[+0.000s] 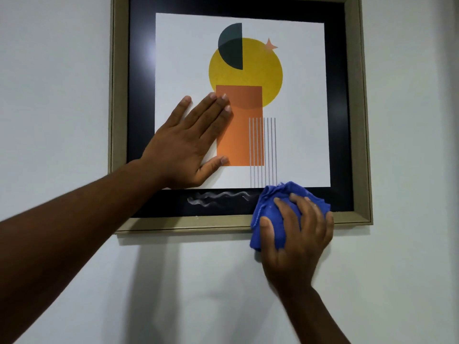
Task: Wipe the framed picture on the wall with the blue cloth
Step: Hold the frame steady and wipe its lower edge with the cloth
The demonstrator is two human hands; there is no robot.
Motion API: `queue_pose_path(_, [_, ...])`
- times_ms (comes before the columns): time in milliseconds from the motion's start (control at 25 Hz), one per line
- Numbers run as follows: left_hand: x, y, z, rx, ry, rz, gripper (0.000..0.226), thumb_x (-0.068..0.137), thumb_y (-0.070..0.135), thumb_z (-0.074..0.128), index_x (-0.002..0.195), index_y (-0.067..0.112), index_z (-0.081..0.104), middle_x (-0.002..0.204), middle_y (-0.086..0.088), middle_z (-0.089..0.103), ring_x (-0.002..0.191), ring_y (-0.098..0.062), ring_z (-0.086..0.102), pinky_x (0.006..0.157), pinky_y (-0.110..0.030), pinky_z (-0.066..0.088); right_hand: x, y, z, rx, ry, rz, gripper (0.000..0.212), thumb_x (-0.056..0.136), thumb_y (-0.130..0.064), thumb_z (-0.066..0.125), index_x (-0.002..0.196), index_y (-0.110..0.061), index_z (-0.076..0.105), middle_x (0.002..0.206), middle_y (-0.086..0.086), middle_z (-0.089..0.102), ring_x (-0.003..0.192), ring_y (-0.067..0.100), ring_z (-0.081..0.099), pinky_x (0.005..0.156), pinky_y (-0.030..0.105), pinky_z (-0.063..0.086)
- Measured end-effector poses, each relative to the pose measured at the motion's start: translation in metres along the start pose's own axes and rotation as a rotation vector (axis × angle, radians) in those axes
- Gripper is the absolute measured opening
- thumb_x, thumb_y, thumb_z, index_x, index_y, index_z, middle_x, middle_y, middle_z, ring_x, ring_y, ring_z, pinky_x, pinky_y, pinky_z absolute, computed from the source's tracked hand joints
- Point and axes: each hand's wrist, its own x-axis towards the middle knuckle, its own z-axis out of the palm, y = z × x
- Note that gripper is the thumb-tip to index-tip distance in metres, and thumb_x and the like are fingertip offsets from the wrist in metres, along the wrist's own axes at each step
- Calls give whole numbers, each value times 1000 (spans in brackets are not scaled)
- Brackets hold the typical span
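The framed picture hangs on a white wall, with a beige frame, a black mat and an abstract print of a yellow circle and an orange rectangle. My left hand lies flat on the glass at the lower left of the print, fingers spread. My right hand grips a bunched blue cloth and presses it against the bottom black mat and lower frame edge, right of centre. A wavy white smear runs along the bottom mat just left of the cloth.
The plain white wall surrounds the frame on all sides. The shadows of my arms fall on the wall below the frame. A light glare shows on the glass at the upper left.
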Motion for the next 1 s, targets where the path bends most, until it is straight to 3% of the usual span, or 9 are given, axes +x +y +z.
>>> queue_pose_path(80, [0,-2,-1,-19,-2,-2,83,93,61,19,154,7,3,164,-14,3,152,-28,0,123,-53,9,0,-19,6,4,10,95,44,90,-53,45,116,-20,59,129,11,59,127,29,46,115,57,22])
queue_pose_path(240, [-4,-6,3,-15,6,52,81,94,60,20,154,7,4,164,-15,5,152,-28,1,122,-54,11,-11,-17,3,-27,-43,-46,47,91,-55,43,119,-21,56,132,12,57,129,29,45,116,55,21])
queue_pose_path(360, [-5,-10,3,-24,10,27,81,94,59,21,154,8,4,165,-13,4,152,-27,2,122,-55,8,-3,-40,13,-9,31,176,43,87,-50,52,116,-19,59,130,10,57,129,28,45,116,56,21])
queue_pose_path(520, [-8,-15,1,-60,16,-16,81,93,58,22,154,7,5,165,-13,5,152,-27,2,122,-55,7,-21,-56,15,-20,-43,50,45,87,-51,50,118,-20,57,132,9,57,131,28,44,118,53,18])
queue_pose_path(640, [-12,-23,1,-61,3,-102,83,92,59,20,153,7,2,165,-13,2,152,-27,0,122,-56,6,-10,-76,26,-27,35,233,38,85,-45,55,114,-20,59,128,10,58,128,28,46,116,57,22])
queue_pose_path(800, [-17,-20,-1,-102,2,-99,82,92,57,21,153,5,3,164,-15,2,152,-28,0,123,-54,6,-25,-75,25,-32,-5,46,36,85,-46,54,112,-22,59,127,11,59,127,30,46,116,56,21])
queue_pose_path(960, [-24,-18,0,-110,8,-107,81,93,55,23,153,5,1,164,-16,1,152,-29,-1,123,-53,6,-12,-98,34,-30,58,268,34,84,-40,57,111,-21,61,126,9,58,126,29,46,115,58,22])
queue_pose_path(1000, [-25,-19,0,-113,8,-101,82,93,55,22,153,5,1,164,-16,0,152,-29,-2,123,-53,6,-15,-101,35,-45,42,210,33,84,-40,57,112,-22,61,126,9,58,126,29,46,115,58,21])
